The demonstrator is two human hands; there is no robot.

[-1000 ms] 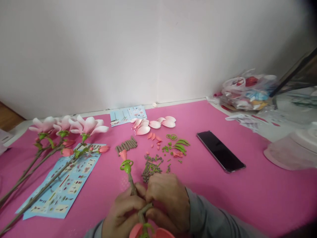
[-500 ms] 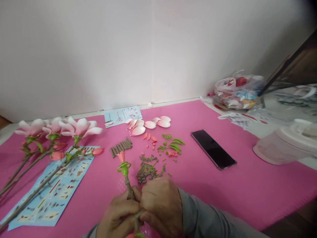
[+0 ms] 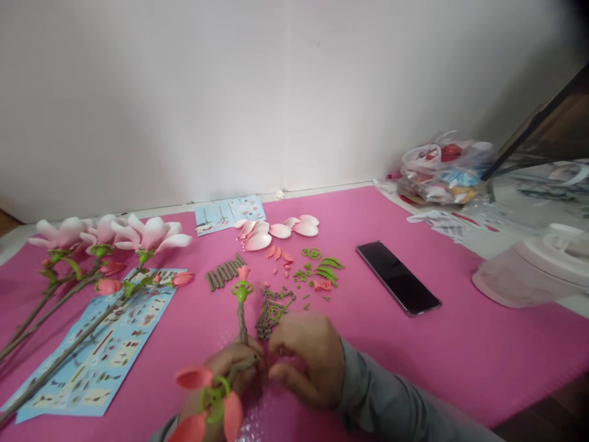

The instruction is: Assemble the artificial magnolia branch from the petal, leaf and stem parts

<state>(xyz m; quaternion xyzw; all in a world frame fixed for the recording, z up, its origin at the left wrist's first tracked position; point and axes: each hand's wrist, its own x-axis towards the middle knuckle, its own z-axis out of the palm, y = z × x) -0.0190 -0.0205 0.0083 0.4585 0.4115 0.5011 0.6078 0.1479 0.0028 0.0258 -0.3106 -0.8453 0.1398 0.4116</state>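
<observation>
Low in the centre, my left hand (image 3: 225,368) grips a brown branch piece (image 3: 242,322) topped by a green cup with a pink tip (image 3: 242,290). A side twig with a green joint and several coral petals (image 3: 211,399) hangs in front of that hand. My right hand (image 3: 306,356) is just to the right, thumb and fingers curved apart with nothing visible between them. Beyond the hands lie brown connector pieces (image 3: 271,316), a row of brown stems (image 3: 225,272), green leaves (image 3: 329,268) and pale pink petals (image 3: 257,235).
Three finished magnolia branches (image 3: 147,236) lie at the left, over a blue instruction sheet (image 3: 108,362). A phone (image 3: 398,277) rests right of centre. At the right stand a lidded plastic container (image 3: 529,270) and a bag of scraps (image 3: 448,169). Another leaflet (image 3: 230,213) is near the wall.
My right hand has come off the branch and opened, moving slightly right. The held branch has turned, and its coral-petalled twig has swung up into view at the lower left.
</observation>
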